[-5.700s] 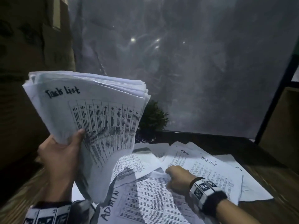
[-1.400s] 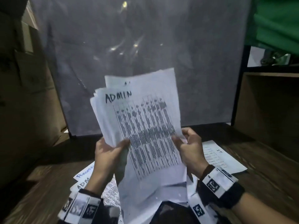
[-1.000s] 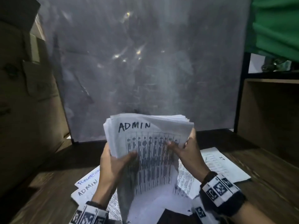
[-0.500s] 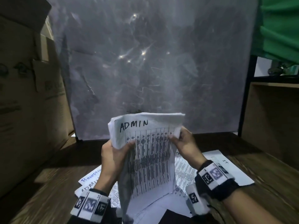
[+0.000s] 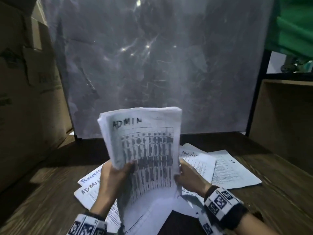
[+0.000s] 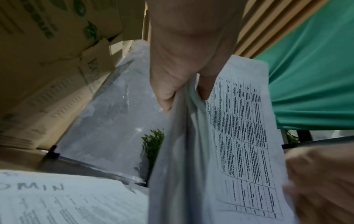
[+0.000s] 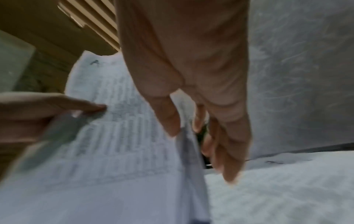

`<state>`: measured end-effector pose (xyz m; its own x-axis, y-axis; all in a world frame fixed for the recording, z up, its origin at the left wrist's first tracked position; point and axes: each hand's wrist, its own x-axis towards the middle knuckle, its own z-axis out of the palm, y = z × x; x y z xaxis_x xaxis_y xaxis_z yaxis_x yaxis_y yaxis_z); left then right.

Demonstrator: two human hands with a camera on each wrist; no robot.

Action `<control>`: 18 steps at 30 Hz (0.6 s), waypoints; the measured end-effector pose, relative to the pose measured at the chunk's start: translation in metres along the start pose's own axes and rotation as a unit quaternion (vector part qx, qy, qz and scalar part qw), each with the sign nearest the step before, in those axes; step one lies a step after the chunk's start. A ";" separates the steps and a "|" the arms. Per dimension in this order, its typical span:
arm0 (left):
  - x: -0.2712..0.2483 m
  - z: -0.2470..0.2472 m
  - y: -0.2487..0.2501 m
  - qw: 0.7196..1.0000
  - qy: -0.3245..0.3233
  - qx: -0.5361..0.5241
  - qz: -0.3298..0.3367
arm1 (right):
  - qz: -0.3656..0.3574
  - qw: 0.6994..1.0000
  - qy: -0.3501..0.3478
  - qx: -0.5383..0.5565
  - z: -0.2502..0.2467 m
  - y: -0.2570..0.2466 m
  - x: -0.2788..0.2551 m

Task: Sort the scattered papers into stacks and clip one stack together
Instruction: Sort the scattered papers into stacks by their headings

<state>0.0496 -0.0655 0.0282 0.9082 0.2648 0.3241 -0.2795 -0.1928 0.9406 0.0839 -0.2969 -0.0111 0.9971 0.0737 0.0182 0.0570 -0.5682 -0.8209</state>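
I hold a thick stack of printed sheets point(image 5: 144, 143) upright over the table, its top sheet marked "ADMIN" above a dark table of text. My left hand point(image 5: 116, 177) grips the stack's left edge, thumb on the front; the same stack point(image 6: 220, 144) fills the left wrist view, pinched by that hand point(image 6: 184, 84). My right hand point(image 5: 186, 175) holds the right edge, and in the right wrist view its fingers point(image 7: 220, 136) lie behind the stack point(image 7: 118, 136) with the thumb in front. Loose sheets point(image 5: 228, 168) lie flat on the table behind and under the stack.
Sheets marked "Reception" and "ADMIN" point(image 5: 88, 185) lie at the left on the wooden table point(image 5: 42, 200). A grey plastic-covered panel point(image 5: 152, 65) stands at the table's back. Cardboard boxes point(image 5: 25, 99) rise on the left, a wooden shelf point(image 5: 284, 116) on the right. A small plant point(image 6: 153, 142) stands behind the papers.
The stack has been squared up: its fanned top edges are now flush. Both hands slid down from the upper corners to the stack's lower sides.
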 end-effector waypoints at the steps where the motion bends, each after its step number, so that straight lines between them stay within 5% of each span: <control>1: -0.001 -0.004 0.001 1.000 0.016 0.008 0.000 | 0.054 0.998 -0.016 -0.029 -0.004 0.011 0.003; 5: 0.013 -0.029 0.010 0.998 0.062 0.005 0.017 | 0.214 0.947 0.082 -0.226 -0.040 0.049 0.026; 8: 0.026 -0.044 0.017 0.993 0.093 0.035 0.057 | 0.274 0.919 0.077 -0.274 -0.051 0.068 0.040; 14: 0.038 -0.060 0.017 0.986 0.122 0.084 0.082 | 0.322 0.919 0.136 -0.184 -0.026 0.072 0.055; 18: 0.040 -0.071 0.012 0.989 0.127 0.071 0.030 | 0.249 0.935 0.251 -0.040 -0.042 0.057 0.050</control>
<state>0.0607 0.0094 0.0596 0.7791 0.4737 0.4105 -0.2679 -0.3404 0.9013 0.1395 -0.3596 -0.0333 0.7979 -0.5983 -0.0729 -0.4372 -0.4913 -0.7533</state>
